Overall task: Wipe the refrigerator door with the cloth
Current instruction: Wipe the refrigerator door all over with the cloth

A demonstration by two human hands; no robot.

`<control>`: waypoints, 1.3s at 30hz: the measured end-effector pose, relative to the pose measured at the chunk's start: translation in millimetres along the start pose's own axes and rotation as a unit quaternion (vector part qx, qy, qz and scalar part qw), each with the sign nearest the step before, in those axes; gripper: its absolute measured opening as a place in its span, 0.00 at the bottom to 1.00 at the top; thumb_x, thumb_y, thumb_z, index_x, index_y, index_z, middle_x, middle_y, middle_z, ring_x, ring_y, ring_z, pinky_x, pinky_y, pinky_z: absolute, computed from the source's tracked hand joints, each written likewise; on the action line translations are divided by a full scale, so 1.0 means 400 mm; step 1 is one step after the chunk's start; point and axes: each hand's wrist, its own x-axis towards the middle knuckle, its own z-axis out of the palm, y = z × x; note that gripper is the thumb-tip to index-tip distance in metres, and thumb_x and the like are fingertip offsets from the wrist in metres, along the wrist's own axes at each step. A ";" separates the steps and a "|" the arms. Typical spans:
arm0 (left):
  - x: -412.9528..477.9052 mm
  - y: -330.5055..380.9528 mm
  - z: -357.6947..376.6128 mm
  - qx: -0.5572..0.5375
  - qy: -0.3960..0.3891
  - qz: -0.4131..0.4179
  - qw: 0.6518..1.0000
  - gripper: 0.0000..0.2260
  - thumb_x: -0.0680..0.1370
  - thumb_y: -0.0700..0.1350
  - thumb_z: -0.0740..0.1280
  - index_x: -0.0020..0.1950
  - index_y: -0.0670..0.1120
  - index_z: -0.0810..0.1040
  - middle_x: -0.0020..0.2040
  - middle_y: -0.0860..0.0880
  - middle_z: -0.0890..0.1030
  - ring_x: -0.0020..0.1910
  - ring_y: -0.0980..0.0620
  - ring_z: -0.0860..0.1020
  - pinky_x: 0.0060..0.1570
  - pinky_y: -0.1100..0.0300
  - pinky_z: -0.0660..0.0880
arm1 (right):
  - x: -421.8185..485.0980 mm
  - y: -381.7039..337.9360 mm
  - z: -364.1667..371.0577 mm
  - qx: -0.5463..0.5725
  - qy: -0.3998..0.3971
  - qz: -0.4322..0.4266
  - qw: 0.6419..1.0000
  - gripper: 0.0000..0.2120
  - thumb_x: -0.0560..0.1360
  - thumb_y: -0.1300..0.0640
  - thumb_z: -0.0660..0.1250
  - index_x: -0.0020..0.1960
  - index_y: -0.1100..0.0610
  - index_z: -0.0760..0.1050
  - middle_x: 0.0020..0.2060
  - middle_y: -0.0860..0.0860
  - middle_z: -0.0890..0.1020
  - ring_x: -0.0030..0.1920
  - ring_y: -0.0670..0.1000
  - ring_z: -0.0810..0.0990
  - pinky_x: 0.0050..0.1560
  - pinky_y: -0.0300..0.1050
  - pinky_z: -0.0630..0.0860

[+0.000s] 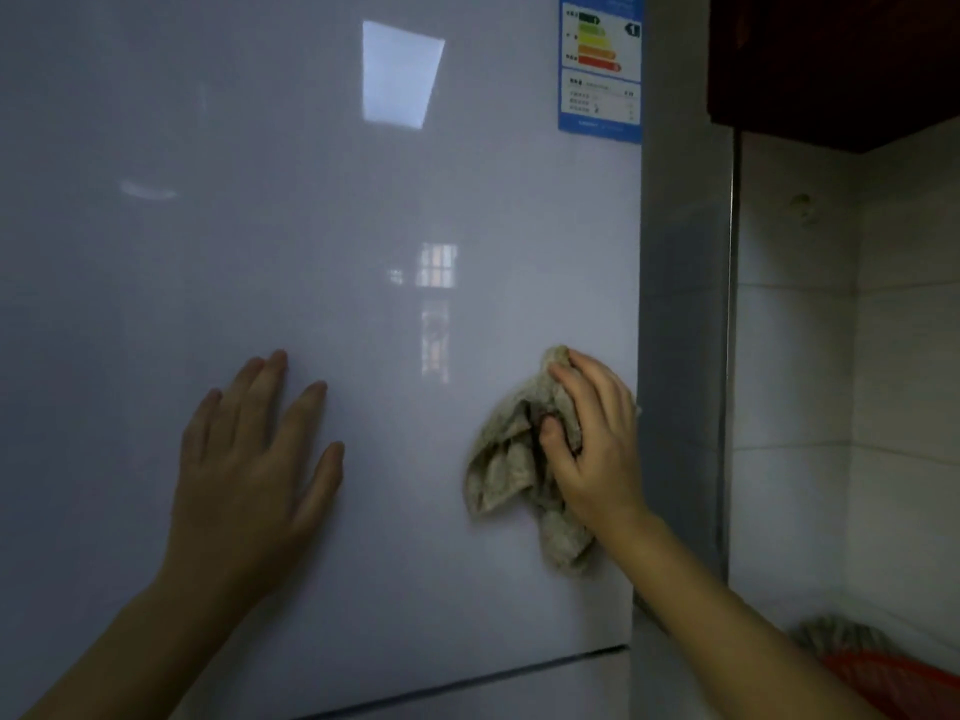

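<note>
Against the glossy pale refrigerator door [311,226], close to its right edge and in its lower half, pressing a crumpled beige cloth [506,459] with the right hand [597,439]. Curling the fingers over the upper folds and tucking the thumb into the middle of the bunch, gripping it rather than flattening it. Letting loose corners of fabric hang out to the left of the palm and below the wrist, touching the door. Laying the left hand [249,459] flat on the same panel, well to the left of the cloth, with fingers straight and slightly spread, holding nothing. Reaching in with both bare forearms from the bottom of the view. Catching on the shiny surface a bright rectangular reflection high up and a fainter barred one just above the cloth. Finding a dark horizontal seam [467,678] below both hands. Noting a blue-bordered energy label [600,65] sticking at the door's top right corner. Passing further right: a grey side panel [680,304], a white tiled wall [795,356], a dark reddish cabinet [831,59] above it, and an orange basket [893,678] at the bottom right corner, with something grey [841,634] behind it, too blurred to identify.
</note>
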 end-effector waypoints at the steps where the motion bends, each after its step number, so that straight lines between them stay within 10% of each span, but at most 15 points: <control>1: -0.022 -0.006 0.007 0.005 0.002 0.001 1.000 0.26 0.80 0.55 0.57 0.72 0.41 0.75 0.78 0.36 0.66 0.77 0.35 0.65 0.74 0.38 0.60 | 0.000 -0.005 0.002 0.003 0.006 0.011 1.000 0.24 0.82 0.50 0.59 0.75 0.57 0.72 0.74 0.53 0.71 0.76 0.55 0.68 0.76 0.56 0.65; 31: -0.308 -0.047 0.067 0.043 0.070 0.008 0.997 0.25 0.81 0.55 0.57 0.71 0.41 0.75 0.76 0.37 0.70 0.73 0.36 0.70 0.71 0.40 0.65 | -0.231 -0.152 0.126 0.033 0.069 -0.038 0.996 0.20 0.82 0.51 0.62 0.72 0.56 0.75 0.70 0.51 0.75 0.71 0.49 0.70 0.74 0.41 0.63; 39: -0.309 -0.088 0.050 0.059 0.073 0.008 0.996 0.25 0.81 0.55 0.56 0.72 0.41 0.74 0.76 0.37 0.69 0.74 0.37 0.68 0.71 0.41 0.63 | -0.171 -0.098 0.101 -0.038 0.048 -0.157 0.986 0.15 0.81 0.54 0.65 0.64 0.59 0.79 0.67 0.56 0.78 0.66 0.58 0.76 0.67 0.54 0.73</control>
